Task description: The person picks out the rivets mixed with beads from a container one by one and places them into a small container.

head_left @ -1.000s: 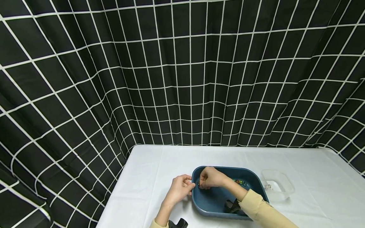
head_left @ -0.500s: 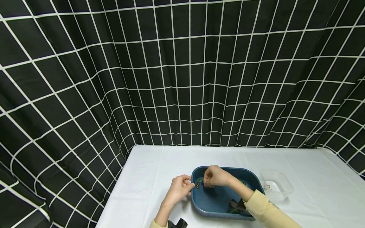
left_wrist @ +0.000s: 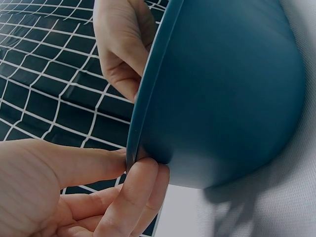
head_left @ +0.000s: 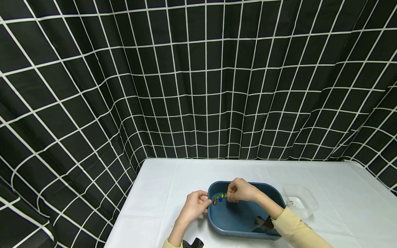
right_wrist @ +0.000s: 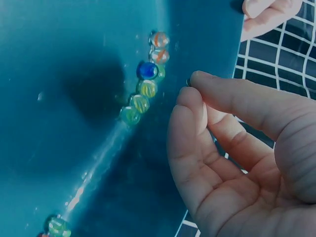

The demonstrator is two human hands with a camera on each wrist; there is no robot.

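Note:
In the head view my left hand [head_left: 195, 204] pinches the left rim of a blue plastic basin [head_left: 229, 233]. The left wrist view shows thumb and fingers on opposite sides of that rim. Inside the basin hovers my right hand [head_left: 240, 190], thumb and fingertips drawn together. A tiny dark glint shows between its tips in the right wrist view; I cannot tell whether it holds a marble. Several glass marbles lie in a line near those fingertips: a blue marble [right_wrist: 147, 70], an orange-striped marble [right_wrist: 160, 39], a yellow marble [right_wrist: 147, 89] and greenish ones.
Farther along the basin wall lies a green-striped marble [right_wrist: 58, 225] with a reddish bit beside it. Right of the basin stands a clear plastic container [head_left: 305, 203] with small things in it. A white-covered table [head_left: 167, 179] bears everything, before a black gridded curtain [head_left: 198, 86].
My right hand has moved to the right inside the basin, uncovering the blue, yellow and green marbles at its left end. My left hand has stayed at the rim.

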